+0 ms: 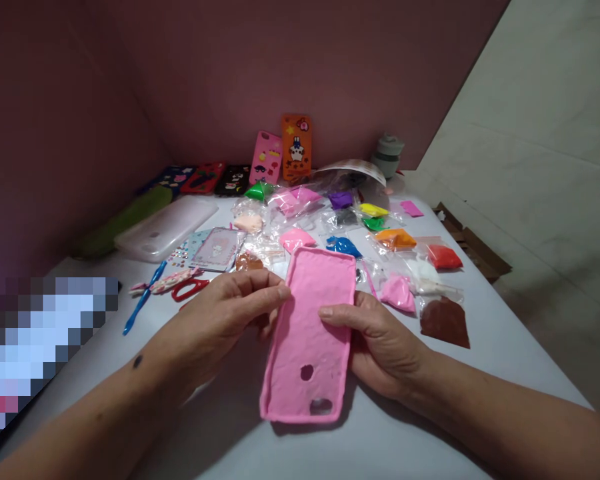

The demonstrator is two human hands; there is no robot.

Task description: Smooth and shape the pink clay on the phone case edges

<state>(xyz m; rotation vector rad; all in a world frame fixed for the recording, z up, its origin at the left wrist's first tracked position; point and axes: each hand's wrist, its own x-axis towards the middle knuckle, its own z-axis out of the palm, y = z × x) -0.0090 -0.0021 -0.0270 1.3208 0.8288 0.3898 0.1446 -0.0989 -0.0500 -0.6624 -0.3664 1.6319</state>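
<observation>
A phone case (313, 333) covered in pink clay is held up in front of me, its raised rim running round the edge. Near its lower end are a round hole and an oblong opening. My right hand (387, 340) grips the right side, thumb flat on the inner face and fingers behind. At the upper left rim, my left hand (240, 307) pinches the edge between thumb and forefinger; its other fingers are curled, partly hidden. Just beyond the case lie a bag of blue clay (343, 245) and a bag of pink clay (298, 239).
Several bags of coloured clay cover the white table (220, 413). To the left are a blue tool (144, 299), red-handled scissors (189, 289) and a clear phone case (167, 228). Decorated cases, including an orange one (297, 148), stand at the back. A pixelated screen (45, 347) sits far left.
</observation>
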